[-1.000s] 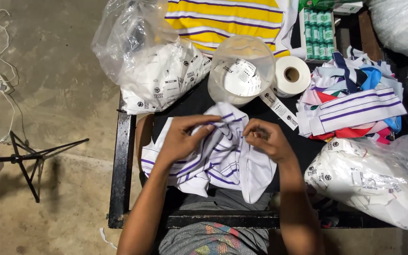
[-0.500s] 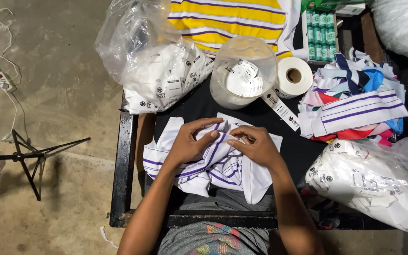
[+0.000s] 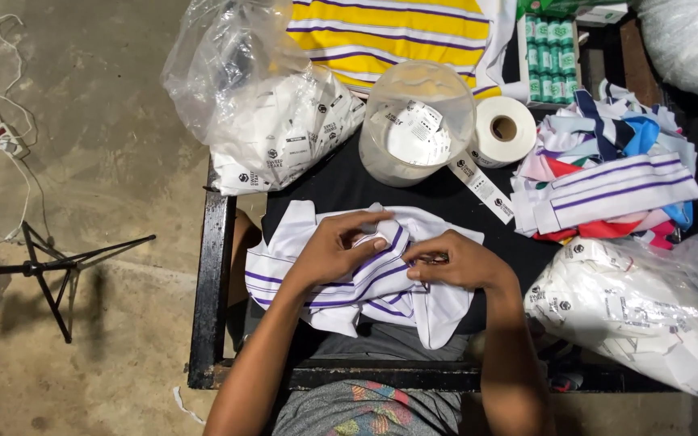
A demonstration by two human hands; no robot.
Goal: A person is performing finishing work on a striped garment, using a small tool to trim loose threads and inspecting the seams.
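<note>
At the centre of the frame the left hand (image 3: 334,249) is pressing down on a white shirt (image 3: 357,278) with purple stripes, fingers curled and pinching a fold near the collar, seemingly to keep the cloth flat and taut. Just to its right, the right hand (image 3: 454,262) is closing its fingertips on the same fold, thumb and forefinger pinched together on something too small to make out, so the two hands are meeting over one spot of fabric. The shirt is lying bunched on the black tabletop (image 3: 341,187), close to the person's lap, within easy reach. Above it a clear tub (image 3: 418,121) of white tags is sitting beside a tape roll (image 3: 505,129), both near enough to draw from. Bags of tags (image 3: 272,121) are lying at upper left and lower right, and a pile of striped shirts (image 3: 607,182) is resting at right, apart from the one being handled.
</note>
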